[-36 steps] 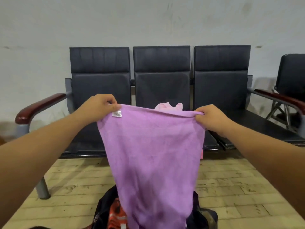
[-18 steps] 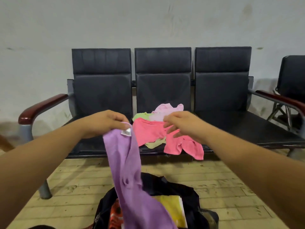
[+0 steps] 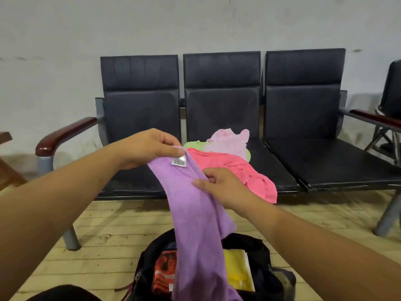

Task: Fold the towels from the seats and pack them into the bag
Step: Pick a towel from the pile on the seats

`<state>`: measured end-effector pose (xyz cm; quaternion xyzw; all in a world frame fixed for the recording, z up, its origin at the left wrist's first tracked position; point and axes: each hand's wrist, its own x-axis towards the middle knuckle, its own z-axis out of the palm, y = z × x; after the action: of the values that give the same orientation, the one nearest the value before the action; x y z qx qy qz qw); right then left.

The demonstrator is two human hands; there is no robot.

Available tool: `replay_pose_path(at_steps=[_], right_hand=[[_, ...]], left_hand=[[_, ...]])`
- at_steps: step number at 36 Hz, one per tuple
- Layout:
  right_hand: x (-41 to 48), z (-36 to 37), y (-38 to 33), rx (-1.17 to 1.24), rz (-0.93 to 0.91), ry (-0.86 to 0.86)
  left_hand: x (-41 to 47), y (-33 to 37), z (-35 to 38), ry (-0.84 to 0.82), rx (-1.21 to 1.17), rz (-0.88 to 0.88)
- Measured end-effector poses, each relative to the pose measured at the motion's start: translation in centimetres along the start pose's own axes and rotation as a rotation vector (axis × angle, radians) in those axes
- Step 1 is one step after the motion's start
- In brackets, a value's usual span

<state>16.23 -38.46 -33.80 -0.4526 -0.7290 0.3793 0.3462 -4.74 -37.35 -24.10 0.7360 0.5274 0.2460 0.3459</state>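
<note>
A purple towel point(image 3: 193, 213) hangs folded lengthwise in front of me, its white label up. My left hand point(image 3: 149, 148) pinches the towel's top corners beside the label. My right hand point(image 3: 219, 187) grips the towel's right edge a little lower down. The towel's lower end dangles over the open black bag point(image 3: 258, 248) on the floor. On the middle seat point(image 3: 271, 168) of the black bench lie a coral pink towel point(image 3: 236, 170), a pale pink towel point(image 3: 230, 142) and a light green towel point(image 3: 193, 145), piled loosely.
The bag holds a red item point(image 3: 165, 270) and a yellow item point(image 3: 236, 268). The bench has dark wooden armrests point(image 3: 65, 133) on metal legs point(image 3: 70, 235). Another black chair point(image 3: 392, 92) stands at far right. The floor is pale wood planks.
The towel was spread wide between both hands a second ago. My right hand passed its corner to my left hand, then dropped lower onto the towel's edge, so the towel hangs doubled.
</note>
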Motion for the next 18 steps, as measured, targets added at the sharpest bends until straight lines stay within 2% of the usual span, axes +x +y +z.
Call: replay_pose_path(at_steps=[6, 9, 14, 16, 18], right_hand=[[-0.7, -1.2, 2.1, 0.066, 0.028, 0.045], [-0.7, -1.4, 3.8, -0.012, 0.013, 0.078], [-1.8, -2.5, 7.5, -0.203, 0.145, -0.068], [-2.2, -3.1, 8.9, -0.236, 0.193, -0.04], [-2.4, -4.0, 10.0, -0.113, 0.253, 0.057]], left_hand=[[0.1, -0.1, 0.0, -0.046, -0.066, 0.009], [0.3, 0.3, 0.5, -0.041, -0.117, 0.02], [0.6, -0.4, 0.3, 0.113, -0.321, 0.007], [0.6, -1.2, -0.3, 0.15, -0.419, -0.017], [0.4, -2.1, -0.7, 0.158, -0.519, -0.04]])
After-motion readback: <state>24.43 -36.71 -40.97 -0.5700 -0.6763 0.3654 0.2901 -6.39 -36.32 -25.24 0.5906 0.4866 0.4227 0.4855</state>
